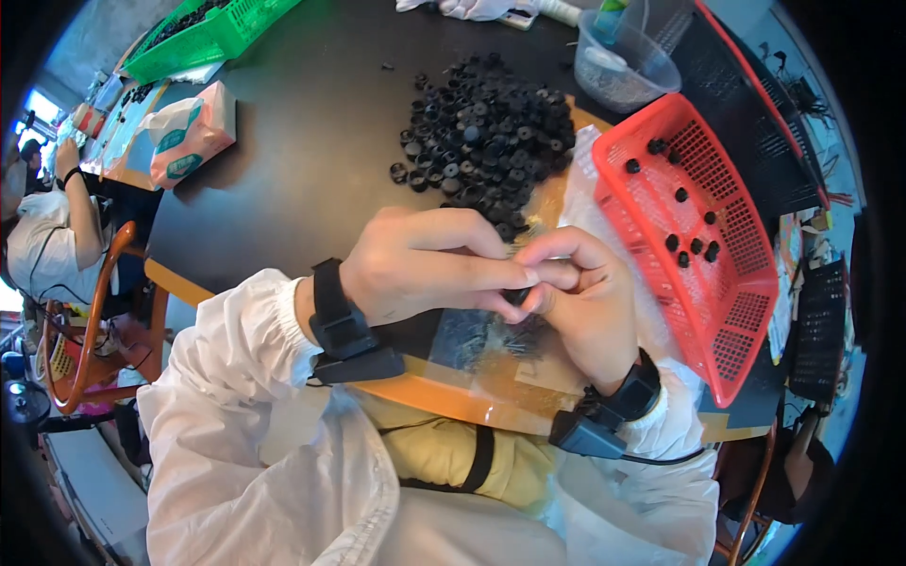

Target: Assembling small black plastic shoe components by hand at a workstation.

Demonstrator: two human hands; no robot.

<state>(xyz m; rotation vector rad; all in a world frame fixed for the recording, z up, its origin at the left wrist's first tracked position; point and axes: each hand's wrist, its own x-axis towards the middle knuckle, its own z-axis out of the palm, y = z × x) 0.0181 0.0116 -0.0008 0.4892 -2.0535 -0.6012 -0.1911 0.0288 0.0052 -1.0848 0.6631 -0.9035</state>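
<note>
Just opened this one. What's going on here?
A person's left hand and right hand meet at the near side of a dark table, holding a small black part between them; it is mostly hidden. Just beyond the hands lies a large heap of black parts. To the right, a red basket has only a few black pieces scattered in it.

A pink tissue box (196, 134) on the tabletop (311, 104), upper left of the frame, bears teal printed patches (182, 166) with pale marks too small to make out; elsewhere in the view, no lettering or number can be read.
</note>
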